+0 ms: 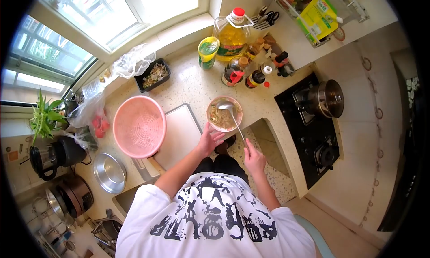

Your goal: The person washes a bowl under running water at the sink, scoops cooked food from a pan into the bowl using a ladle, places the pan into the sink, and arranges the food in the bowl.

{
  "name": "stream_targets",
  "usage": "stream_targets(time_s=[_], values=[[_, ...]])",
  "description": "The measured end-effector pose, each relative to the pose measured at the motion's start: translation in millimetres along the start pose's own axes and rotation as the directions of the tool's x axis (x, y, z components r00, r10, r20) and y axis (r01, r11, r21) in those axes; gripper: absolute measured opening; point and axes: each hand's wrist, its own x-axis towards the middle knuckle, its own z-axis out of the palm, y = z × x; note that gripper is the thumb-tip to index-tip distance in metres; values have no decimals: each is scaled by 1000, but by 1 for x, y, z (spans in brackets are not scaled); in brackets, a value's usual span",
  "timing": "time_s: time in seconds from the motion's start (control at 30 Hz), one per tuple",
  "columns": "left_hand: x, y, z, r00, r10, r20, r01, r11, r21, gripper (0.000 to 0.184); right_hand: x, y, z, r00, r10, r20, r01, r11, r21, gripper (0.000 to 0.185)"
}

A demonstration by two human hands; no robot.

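My right hand (254, 159) is closed around the handle of a metal ladle (225, 105). The ladle's head rests inside a pink-rimmed bowl (241, 112) at the counter's front edge, on a pale brownish mixture (219, 120) that I cannot identify exactly. Close by the bowl's near side is my left hand (209, 142), its fingers stretched out and apart, holding nothing. Whether its fingertips touch the bowl I cannot tell. Left of the bowl lies a white cutting board (181, 128).
A pink colander (139, 127) and a metal basin (109, 173) stand to the left. Behind are a black tray of food (156, 75), a yellow-green canister (208, 53), an oil jug (231, 34) and sauce bottles (234, 71). A pot (330, 99) sits on the stove (309, 141) at right.
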Motion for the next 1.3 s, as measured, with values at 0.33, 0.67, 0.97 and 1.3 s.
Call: stream_targets(time_s=[0.33,0.67,0.97,1.3], values=[[35,-32,-7,994,-97,44,100,993,-68,71,17,11,-17,998,-41,41,40,999,35,39],[23,-11,23,997,4,-81,0,999,45,67,19,28,-23,997,60,46,-64,994,85,40],[15,-27,39,994,109,-18,-110,988,-109,81,27,17,-19,998,-18,65,10,994,110,39],[30,-21,33,982,46,-184,-31,996,80,76,31,36,-23,994,92,52,-100,982,162,40]])
